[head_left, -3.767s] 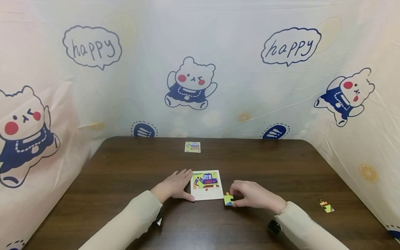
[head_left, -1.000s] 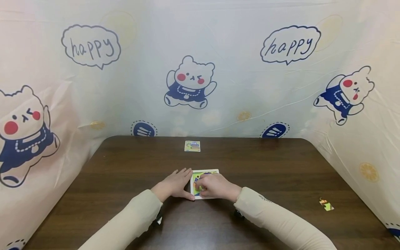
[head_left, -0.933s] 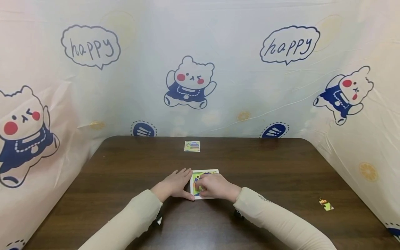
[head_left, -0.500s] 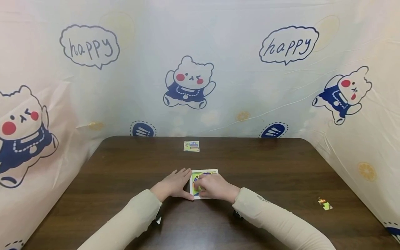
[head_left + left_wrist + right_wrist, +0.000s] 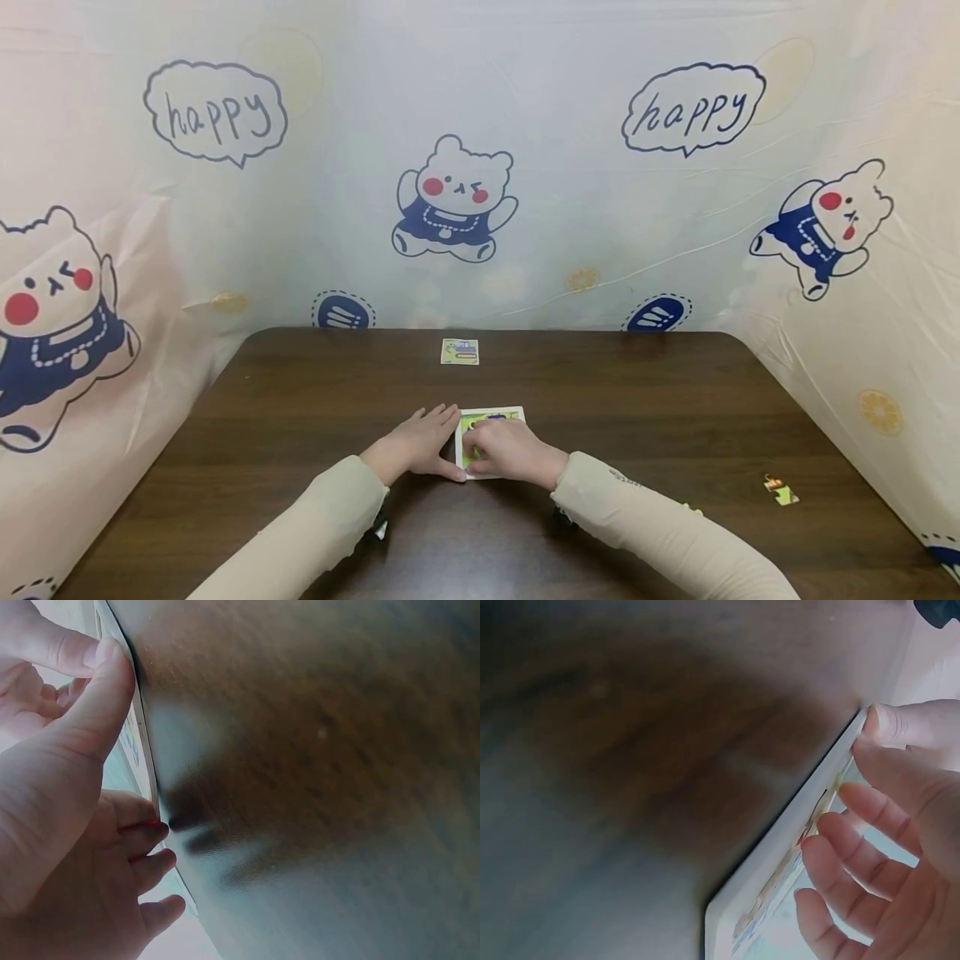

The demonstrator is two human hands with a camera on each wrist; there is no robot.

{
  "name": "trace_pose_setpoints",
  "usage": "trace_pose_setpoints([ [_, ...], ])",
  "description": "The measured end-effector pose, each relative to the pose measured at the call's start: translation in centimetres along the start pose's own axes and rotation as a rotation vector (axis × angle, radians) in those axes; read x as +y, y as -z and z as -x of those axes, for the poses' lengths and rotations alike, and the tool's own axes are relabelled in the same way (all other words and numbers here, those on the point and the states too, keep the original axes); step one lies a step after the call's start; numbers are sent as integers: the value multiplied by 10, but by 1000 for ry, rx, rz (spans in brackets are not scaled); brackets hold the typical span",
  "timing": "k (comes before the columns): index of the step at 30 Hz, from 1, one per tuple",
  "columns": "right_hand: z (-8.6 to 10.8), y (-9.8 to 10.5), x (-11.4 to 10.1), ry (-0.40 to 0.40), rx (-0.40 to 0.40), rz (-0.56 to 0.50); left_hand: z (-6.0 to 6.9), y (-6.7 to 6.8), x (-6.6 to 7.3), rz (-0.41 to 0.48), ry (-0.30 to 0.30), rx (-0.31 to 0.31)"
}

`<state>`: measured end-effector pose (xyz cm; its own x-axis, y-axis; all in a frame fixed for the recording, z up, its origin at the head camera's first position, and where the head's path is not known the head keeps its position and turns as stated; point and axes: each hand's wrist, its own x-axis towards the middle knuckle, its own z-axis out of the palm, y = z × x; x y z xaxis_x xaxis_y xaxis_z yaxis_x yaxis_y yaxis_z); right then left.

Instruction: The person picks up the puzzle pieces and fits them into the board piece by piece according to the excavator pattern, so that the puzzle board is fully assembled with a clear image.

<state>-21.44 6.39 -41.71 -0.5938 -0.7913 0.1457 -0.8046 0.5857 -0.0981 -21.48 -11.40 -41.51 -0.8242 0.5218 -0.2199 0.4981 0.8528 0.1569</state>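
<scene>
A white-framed jigsaw puzzle tray (image 5: 519, 412) lies on the table, its green picture partly covered by my right hand. My left hand (image 5: 412, 442) has its fingers spread, with thumb and fingertips resting against the tray's left side. My right hand (image 5: 510, 450) is bent over the picture, and its fingertips touch the lower left part. The right wrist view shows its fingers (image 5: 847, 870) loosely bent along the tray edge (image 5: 780, 859). No piece shows between them; what lies under the fingertips is hidden. In the left wrist view my left thumb (image 5: 101, 701) lies at the tray edge.
A small printed picture card (image 5: 460, 352) lies near the table's far edge. Farther right is a loose orange-and-green jigsaw piece (image 5: 782, 490). A bit of green (image 5: 693, 508) peeks out behind the right sleeve. A printed curtain (image 5: 562, 208) hangs around the brown table (image 5: 337, 375).
My right hand has carried a green-and-blue jigsaw piece from the tray's right side onto the tray. Over the last second it shifts only slightly left. My left hand stays put.
</scene>
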Motion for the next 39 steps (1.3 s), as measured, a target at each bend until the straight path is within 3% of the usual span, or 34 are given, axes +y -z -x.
trace_pose_setpoints([
  [9, 0, 6, 1, -96, -10, -64, 2, 1, 3, -4, 0, -13],
  [16, 5, 9, 8, -70, -39, -93, 1, 0, 4, -12, 23, -21],
  [21, 18, 18, 19, -100, -47, -127, 1, -1, 4, 0, 40, -23],
  [28, 57, 40, 41, -233, -39, -212, 2, -1, 4, -4, 47, -28],
  [32, 87, 48, 57, -265, -29, -257, 2, 0, 4, -6, 43, -27],
  [39, 141, 57, 81, -238, -41, -359, 1, -1, 4, -5, 51, -30],
])
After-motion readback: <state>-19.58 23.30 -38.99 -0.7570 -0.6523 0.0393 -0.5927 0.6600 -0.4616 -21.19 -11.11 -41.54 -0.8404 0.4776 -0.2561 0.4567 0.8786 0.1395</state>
